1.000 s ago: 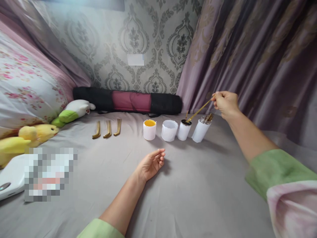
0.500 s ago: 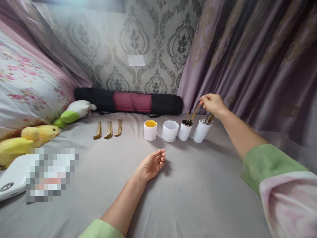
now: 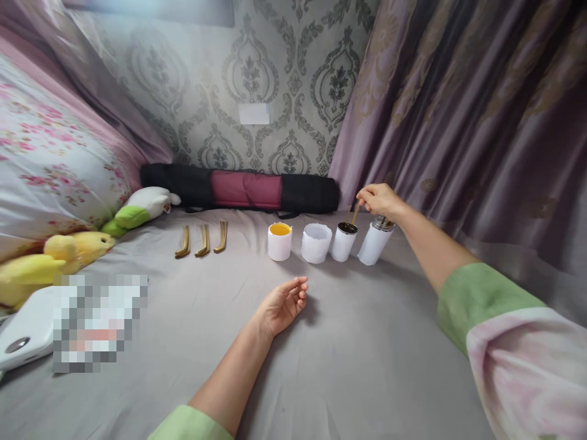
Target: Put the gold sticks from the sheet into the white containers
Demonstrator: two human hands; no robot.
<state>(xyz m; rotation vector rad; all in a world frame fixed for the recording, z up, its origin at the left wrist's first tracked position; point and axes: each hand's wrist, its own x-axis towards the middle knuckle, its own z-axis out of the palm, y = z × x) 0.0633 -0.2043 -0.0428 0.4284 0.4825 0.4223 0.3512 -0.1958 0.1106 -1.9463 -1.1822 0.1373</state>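
My right hand (image 3: 380,200) pinches the top of a thin golden rod (image 3: 356,214) whose lower end is inside a white dark-rimmed jar (image 3: 343,245). Another thin rod stands up from that jar, just left of the held one. Below the right hand is a white-wrapped jar (image 3: 369,245) with a ridged metallic-looking neck; what it holds is partly hidden by the hand and wrist. My left hand (image 3: 283,305) lies palm up on the grey sheet, holding nothing, with fingers loosely curled and apart. In front of it stands a wide translucent white cup (image 3: 316,245).
A white cup with yellow inside (image 3: 279,244) stands left of the translucent one. Farther left lie several bent golden rods (image 3: 202,241) in three bunches. Plush toys (image 3: 77,250), a white device (image 3: 30,330) and a blurred-out packet occupy the left side. A black-and-maroon roll (image 3: 245,189) lines the wall.
My right hand has moved left and slightly down, bringing the rod lower and more upright in the dark-rimmed jar. The left hand stays still.
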